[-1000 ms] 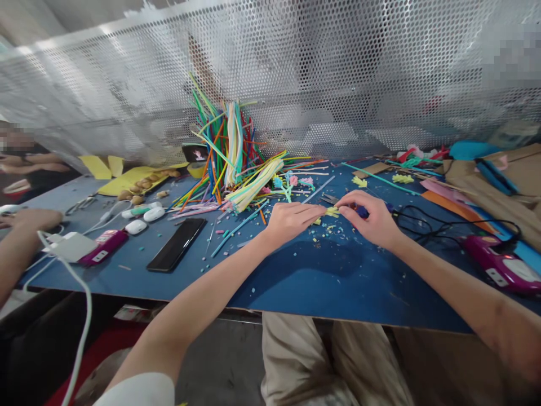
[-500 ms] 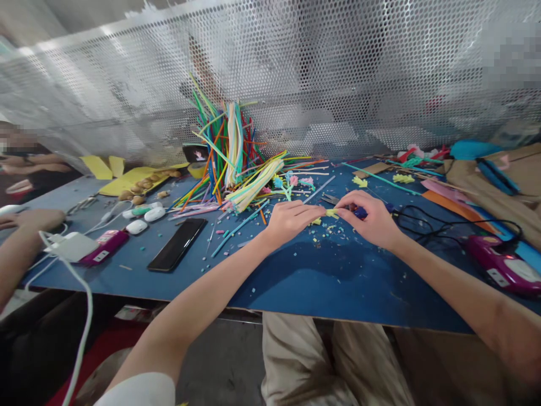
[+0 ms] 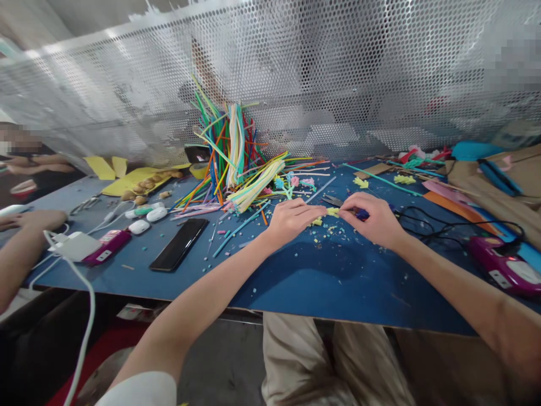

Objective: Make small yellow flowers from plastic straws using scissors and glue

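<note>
Head view. Blue table (image 3: 313, 290), its back edge along a perforated metal screen (image 3: 338, 73). Person's two bare hands meet over the table, right of its middle and nearer the back edge than the near edge.

Left hand (image 3: 292, 221): fingers together, nearly straight, tips closed on the left end of a small yellow fuzzy piece (image 3: 333, 212); thumb hidden. Right hand (image 3: 372, 219): thumb and forefinger pinched at the right end of the same piece, remaining fingers curled. The piece lies between the two sets of fingertips; its finer shape is too small to read.

Pliers (image 3: 332, 201) lie just behind the piece, partly covered by the right hand; contact with that hand cannot be told. Scraps (image 3: 332, 231) scattered in front of the hands.

Toward the back edge: a heap of coloured pipe cleaners (image 3: 256, 183) left of the hands; two yellow leaf-like pieces (image 3: 404, 179) right of them, well apart from the held one. Black phone (image 3: 179, 245) nearer the near edge, left of the left forearm. Purple power strip (image 3: 505, 265) at right by the near edge. Another person's hand (image 3: 44, 219) rests near the left end.
</note>
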The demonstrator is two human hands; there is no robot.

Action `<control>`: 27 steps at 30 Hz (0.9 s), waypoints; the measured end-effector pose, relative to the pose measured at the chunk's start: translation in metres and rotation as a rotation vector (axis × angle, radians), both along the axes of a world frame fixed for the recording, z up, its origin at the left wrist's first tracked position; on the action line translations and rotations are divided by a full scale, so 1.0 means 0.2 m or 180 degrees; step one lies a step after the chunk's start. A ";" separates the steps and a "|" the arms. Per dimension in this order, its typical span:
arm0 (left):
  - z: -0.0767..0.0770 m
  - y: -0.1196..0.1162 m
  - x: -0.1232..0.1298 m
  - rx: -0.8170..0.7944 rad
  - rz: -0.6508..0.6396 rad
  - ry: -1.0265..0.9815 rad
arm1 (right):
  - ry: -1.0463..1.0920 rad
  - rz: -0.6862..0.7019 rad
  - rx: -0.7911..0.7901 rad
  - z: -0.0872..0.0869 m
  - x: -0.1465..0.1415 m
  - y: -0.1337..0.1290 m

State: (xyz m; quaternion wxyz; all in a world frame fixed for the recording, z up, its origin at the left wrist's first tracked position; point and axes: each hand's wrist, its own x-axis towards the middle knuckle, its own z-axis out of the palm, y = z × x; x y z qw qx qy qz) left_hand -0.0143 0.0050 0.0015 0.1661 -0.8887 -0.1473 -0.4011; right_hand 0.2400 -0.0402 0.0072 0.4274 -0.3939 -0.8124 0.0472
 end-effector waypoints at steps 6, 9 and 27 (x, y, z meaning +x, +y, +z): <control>-0.02 0.01 0.04 -0.0314 0.0151 -0.0212 | -0.0195 -0.0059 0.0349 -0.03 0.02 0.04; -0.03 0.01 0.05 -0.0556 0.0167 -0.0260 | -0.0357 -0.0092 0.0457 -0.03 0.03 0.04; -0.06 -0.01 0.06 -0.1279 0.0480 0.0307 | -0.0950 0.0040 0.0801 -0.05 0.08 0.06</control>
